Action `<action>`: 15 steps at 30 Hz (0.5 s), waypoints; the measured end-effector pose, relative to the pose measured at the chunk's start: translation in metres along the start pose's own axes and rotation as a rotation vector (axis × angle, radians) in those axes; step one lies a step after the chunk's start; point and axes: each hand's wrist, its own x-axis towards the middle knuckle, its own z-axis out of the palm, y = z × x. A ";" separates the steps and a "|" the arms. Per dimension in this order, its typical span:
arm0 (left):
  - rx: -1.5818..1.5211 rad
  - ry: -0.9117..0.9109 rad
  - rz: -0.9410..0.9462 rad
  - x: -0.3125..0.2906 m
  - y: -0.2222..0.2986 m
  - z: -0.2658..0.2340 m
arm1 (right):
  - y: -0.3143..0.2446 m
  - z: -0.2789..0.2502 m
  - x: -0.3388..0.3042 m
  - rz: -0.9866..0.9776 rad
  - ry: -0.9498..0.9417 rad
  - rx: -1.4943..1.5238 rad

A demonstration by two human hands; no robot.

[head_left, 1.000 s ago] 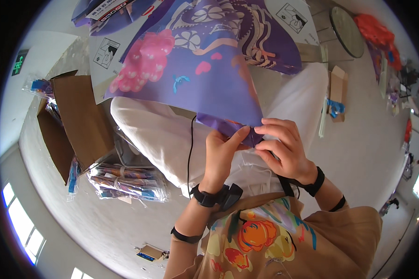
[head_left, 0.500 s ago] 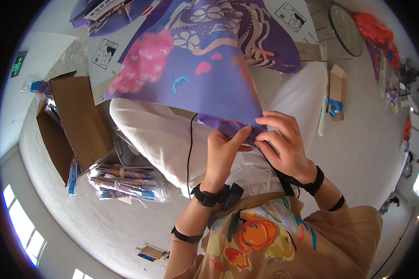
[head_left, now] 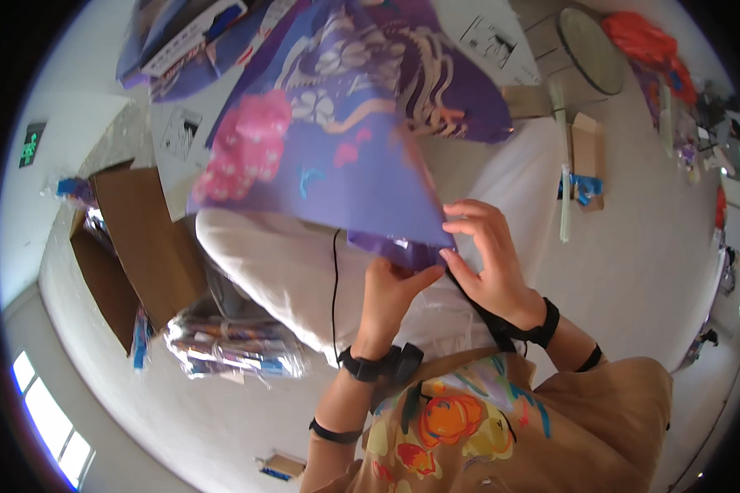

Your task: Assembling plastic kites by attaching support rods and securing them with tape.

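Across my lap and beyond hangs a thin purple printed sheet (head_left: 370, 193) with pink, white and blue figures. Its near edge turns into a darker purple folded strip (head_left: 399, 248). My left hand (head_left: 390, 296) grips this strip near its right end, thumb in front and some fingertips hidden behind it. On the right, my right hand (head_left: 489, 267) has its fingers and thumb apart, the tips at the sheet's right corner. A dark strap or rod, too unclear to name, runs below that hand.
Brown cardboard box (head_left: 152, 238) with open flaps stands at left, near clear-wrapped bundles (head_left: 230, 345) on the floor. A round stool (head_left: 590, 51) and a small open carton (head_left: 588, 156) are at right. A black cord (head_left: 335, 296) crosses my white trousers.
My right fingers and thumb have spread apart at the sheet's corner. The left hand has shifted slightly lower with the folded strip. The view has tilted a little.
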 end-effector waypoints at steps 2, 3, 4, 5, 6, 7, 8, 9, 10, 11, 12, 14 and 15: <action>-0.004 0.008 0.012 0.001 -0.004 -0.003 | 0.009 -0.005 0.015 -0.018 0.062 0.000; -0.018 0.033 -0.002 0.001 -0.003 -0.003 | 0.015 -0.010 0.027 -0.032 0.092 -0.022; -0.046 0.029 -0.048 0.001 0.002 0.000 | 0.025 -0.017 0.040 -0.045 0.119 -0.042; -0.071 0.029 -0.098 -0.001 0.007 0.002 | 0.036 -0.026 0.057 -0.039 0.191 -0.020; -0.042 0.010 -0.083 0.000 0.005 0.002 | 0.050 -0.035 0.077 -0.035 0.261 0.004; -0.038 -0.025 -0.146 0.001 0.003 -0.001 | 0.069 -0.040 0.098 -0.017 0.334 0.045; -0.057 -0.041 -0.130 0.002 0.003 -0.003 | 0.084 -0.048 0.123 0.042 0.364 0.069; -0.075 -0.058 -0.113 0.002 0.005 -0.002 | 0.106 -0.056 0.151 0.071 0.399 0.072; -0.062 -0.066 -0.098 0.003 0.008 -0.003 | 0.134 -0.064 0.182 0.127 0.403 0.142; 0.018 -0.090 -0.103 0.005 0.010 -0.002 | 0.159 -0.072 0.215 0.124 0.451 0.123; 0.100 -0.110 -0.110 0.007 0.011 -0.001 | 0.183 -0.078 0.246 0.124 0.497 0.108; 0.075 -0.133 -0.119 0.012 0.014 0.003 | 0.226 -0.093 0.306 0.060 0.564 -0.024; 0.037 -0.150 -0.141 0.014 0.015 0.003 | 0.241 -0.098 0.332 0.057 0.575 -0.021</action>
